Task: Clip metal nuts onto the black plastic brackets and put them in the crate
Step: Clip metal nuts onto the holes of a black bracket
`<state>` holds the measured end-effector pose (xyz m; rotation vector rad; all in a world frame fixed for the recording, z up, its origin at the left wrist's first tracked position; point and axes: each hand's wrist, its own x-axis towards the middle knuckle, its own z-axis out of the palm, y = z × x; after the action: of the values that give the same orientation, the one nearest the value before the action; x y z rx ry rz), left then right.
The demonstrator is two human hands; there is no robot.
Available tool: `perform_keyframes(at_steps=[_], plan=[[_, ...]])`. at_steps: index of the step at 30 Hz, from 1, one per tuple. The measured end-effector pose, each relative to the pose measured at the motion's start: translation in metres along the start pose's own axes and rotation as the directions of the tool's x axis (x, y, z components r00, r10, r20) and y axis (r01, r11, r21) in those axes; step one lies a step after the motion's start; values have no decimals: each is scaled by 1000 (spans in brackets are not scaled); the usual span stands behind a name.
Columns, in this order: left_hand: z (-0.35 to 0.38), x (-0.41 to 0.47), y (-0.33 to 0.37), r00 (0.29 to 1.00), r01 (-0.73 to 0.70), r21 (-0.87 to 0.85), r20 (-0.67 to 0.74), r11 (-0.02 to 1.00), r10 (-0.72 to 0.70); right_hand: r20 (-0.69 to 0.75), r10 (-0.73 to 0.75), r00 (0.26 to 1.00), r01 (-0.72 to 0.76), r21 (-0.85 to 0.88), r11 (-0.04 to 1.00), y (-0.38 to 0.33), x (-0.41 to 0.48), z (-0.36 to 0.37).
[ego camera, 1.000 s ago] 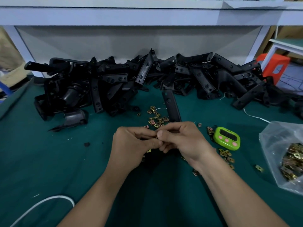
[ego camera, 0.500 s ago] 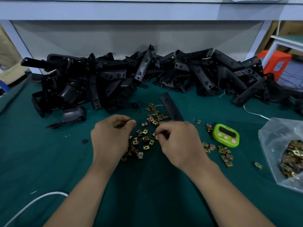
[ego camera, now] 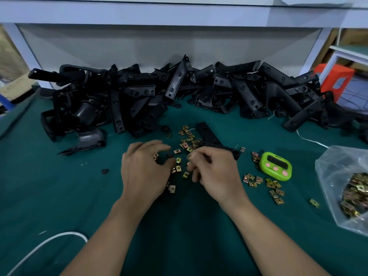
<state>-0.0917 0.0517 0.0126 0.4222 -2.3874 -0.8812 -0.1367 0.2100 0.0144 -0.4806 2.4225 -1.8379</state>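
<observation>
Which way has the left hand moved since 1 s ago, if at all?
Yes. The left hand has shifted left, away from the green timer, and no longer touches the right hand.

Both arms reach forward. The left hand [ego camera: 143,172] is palm down with bent fingers. The right hand [ego camera: 216,172] curls its fingers in tight.

Assembly workshop: heaped brackets [ego camera: 139,92], loose nuts [ego camera: 187,140]
</observation>
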Motion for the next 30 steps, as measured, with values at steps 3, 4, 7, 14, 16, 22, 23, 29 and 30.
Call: perform_keyframes(at_steps=[3, 4, 7, 14, 16, 22, 23, 29, 30], plan=[[-2, -5, 9, 994, 15, -297, 104, 955, 17, 33, 150, 988, -153, 318, 936, -2, 4, -5], [-3, -7, 12, 990, 19, -358, 139, 934, 33, 48, 176, 983, -181, 358, 916, -3, 5, -6], [-4, -8, 15, 984, 19, -417, 171, 909, 57, 110, 254, 961, -276, 446, 851, -5, 6, -9], [-5, -8, 13, 991, -9, -354, 121, 935, 56, 197, 281, 939, -337, 386, 859, -9, 5, -11], [-4, -8, 13, 994, -20, -335, 93, 942, 54, 223, 259, 940, -324, 341, 882, -10, 5, -12], [2, -6, 12, 990, 119, -408, 124, 905, -74, -390, -135, 911, 99, -112, 989, -8, 8, -29], [2, -5, 11, 987, 140, -410, 125, 902, -96, -461, -220, 860, 131, -219, 967, -8, 9, -34], [4, -5, 12, 976, 208, -486, 167, 849, -143, -63, -45, 997, -7, -653, 757, 4, 18, -42], [4, -5, 13, 977, 197, -473, 171, 859, -130, -62, -55, 997, 0, -660, 751, 4, 17, -40]])
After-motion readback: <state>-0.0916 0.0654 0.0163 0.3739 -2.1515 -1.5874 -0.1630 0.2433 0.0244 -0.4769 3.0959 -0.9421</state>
